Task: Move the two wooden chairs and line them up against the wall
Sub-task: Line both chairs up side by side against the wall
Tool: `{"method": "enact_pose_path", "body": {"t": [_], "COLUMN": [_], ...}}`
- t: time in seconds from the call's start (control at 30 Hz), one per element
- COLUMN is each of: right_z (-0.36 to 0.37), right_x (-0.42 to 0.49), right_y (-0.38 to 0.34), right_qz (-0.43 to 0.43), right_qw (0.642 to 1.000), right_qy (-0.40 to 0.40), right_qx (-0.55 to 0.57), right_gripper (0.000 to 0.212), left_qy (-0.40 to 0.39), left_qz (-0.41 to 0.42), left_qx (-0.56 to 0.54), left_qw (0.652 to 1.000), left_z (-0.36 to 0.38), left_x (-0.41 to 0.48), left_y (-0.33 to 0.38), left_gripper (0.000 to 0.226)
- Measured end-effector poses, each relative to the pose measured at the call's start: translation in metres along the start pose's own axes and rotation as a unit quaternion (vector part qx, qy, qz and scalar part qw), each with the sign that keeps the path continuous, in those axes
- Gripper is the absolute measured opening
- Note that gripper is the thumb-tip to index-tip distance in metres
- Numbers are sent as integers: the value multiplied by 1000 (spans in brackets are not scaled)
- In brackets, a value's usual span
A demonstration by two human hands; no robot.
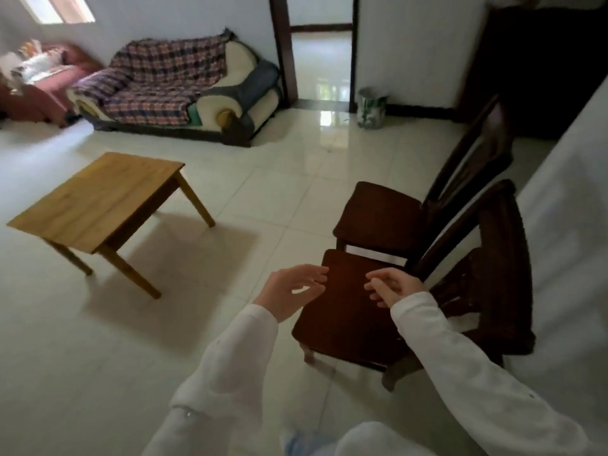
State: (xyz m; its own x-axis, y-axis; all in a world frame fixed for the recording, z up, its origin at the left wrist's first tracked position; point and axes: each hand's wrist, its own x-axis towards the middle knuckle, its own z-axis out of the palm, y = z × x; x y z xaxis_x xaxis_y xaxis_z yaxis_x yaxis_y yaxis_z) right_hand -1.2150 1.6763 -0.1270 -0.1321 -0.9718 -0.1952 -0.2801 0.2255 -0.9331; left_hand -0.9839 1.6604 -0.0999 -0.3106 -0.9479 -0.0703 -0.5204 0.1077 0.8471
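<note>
Two dark wooden chairs stand side by side with their backs to the white wall [566, 225] on the right. The near chair [348, 317] is just in front of me; the far chair [378, 215] sits right behind it, seats almost touching. My left hand [292, 289] hovers at the near chair's front left seat corner, fingers spread, holding nothing. Above the same seat, my right hand [393, 286] hangs with loosely curled fingers, empty. Both arms wear white sleeves.
A low light-wood table [95, 205] stands on the tiled floor to the left. A sofa under a plaid blanket [171, 83] lines the far wall, beside a doorway [322, 60]. A small bin [371, 108] and a dark cabinet [539, 67] are at the far right.
</note>
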Motion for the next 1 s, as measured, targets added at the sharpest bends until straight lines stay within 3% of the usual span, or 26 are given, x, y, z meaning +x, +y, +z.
{"method": "enact_pose_path", "body": {"t": [0.37,0.47,0.6,0.7,1.0], "right_z": [110,153,227,269,327], "right_x": [5,4,-6,-6,37], "right_y": [-37,-31,-31,-54,-117], "right_qz": [102,161,230,231,194], "right_qw": [967,942,883,845,786], "right_qy": [219,272,376,437,555], "right_qx": [85,114,163,204,193], "right_gripper": [19,21,12,13,10], "left_qy": [-182,-246,-289,-332,-437], "left_qz": [132,129,163,198,296], "left_qx": [29,63,54,27,43], "left_qw": [974,959,942,922,849], "left_z": [-116,-144,-190,-219,-246], "left_x": [101,124,149,171,255], "left_y": [-39,-68,-104,-114,-123], "left_gripper": [25,18,19,20,28]}}
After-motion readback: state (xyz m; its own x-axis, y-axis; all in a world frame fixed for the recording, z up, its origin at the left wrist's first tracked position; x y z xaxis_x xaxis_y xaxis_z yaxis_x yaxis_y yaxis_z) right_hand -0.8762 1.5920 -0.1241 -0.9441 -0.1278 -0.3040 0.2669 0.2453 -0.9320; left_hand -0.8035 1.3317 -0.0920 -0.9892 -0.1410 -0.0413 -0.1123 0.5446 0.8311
